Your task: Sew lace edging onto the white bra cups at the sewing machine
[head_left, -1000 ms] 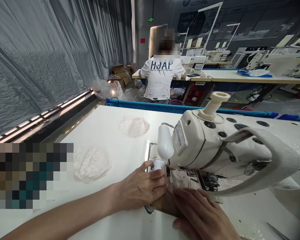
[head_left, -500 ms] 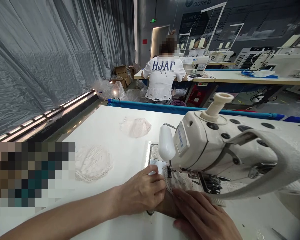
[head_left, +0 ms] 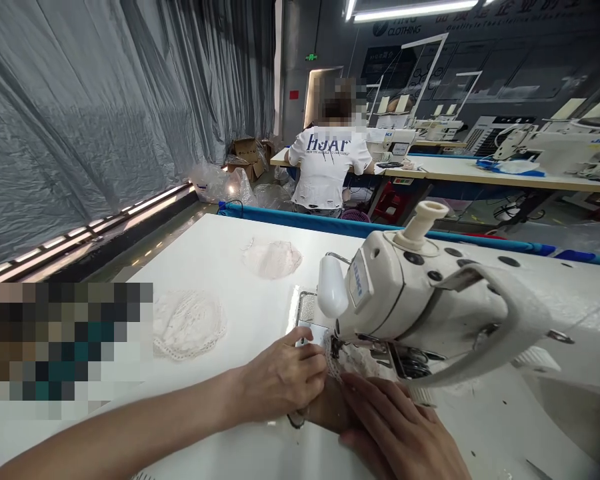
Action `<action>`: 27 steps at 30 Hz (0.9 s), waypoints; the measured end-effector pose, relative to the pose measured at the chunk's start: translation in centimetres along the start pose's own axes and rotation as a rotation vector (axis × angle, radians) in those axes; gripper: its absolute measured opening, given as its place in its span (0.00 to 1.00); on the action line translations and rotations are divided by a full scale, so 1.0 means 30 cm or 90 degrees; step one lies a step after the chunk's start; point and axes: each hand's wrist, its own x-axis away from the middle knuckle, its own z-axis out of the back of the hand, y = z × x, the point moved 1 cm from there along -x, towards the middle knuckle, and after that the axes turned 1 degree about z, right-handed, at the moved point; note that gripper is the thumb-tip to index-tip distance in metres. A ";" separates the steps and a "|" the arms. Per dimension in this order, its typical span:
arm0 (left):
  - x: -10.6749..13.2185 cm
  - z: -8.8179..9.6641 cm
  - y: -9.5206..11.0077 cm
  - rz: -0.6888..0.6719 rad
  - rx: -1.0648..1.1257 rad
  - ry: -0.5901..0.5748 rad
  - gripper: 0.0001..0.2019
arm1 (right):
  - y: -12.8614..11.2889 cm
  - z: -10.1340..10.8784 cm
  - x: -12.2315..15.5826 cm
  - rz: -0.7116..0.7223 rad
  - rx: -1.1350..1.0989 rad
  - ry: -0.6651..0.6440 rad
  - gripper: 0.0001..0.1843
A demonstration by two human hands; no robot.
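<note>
A strip of white lace (head_left: pixel 334 363) lies under the presser foot of a white sewing machine (head_left: pixel 387 287). My left hand (head_left: pixel 286 375) is closed, its fingers curled at the left edge of the lace; the fingertips are partly hidden. On the near side, my right hand (head_left: pixel 397 420) lies flat with fingers stretched out, their tips touching the lace edge. A brownish surface (head_left: pixel 330 403) shows between both hands. More of the lace runs beneath the machine head and is partly covered.
A round white lace piece (head_left: pixel 190 323) and a thinner pinkish lace piece (head_left: pixel 273 259) lie on the white table (head_left: pixel 230 373). Thin pointed tweezers or a similar tool (head_left: pixel 545 469) lie at front right. Ahead, a person in a white shirt (head_left: pixel 325 163) sits at another sewing table (head_left: pixel 460 170).
The camera view has tilted and shifted slightly, so the machine appears a little lower and further left. Both hands keep nearly the same place at the lace.
</note>
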 end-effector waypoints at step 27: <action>0.122 0.217 0.194 0.487 0.737 -0.059 0.50 | -0.158 0.312 -0.011 -0.404 -0.903 -0.131 0.13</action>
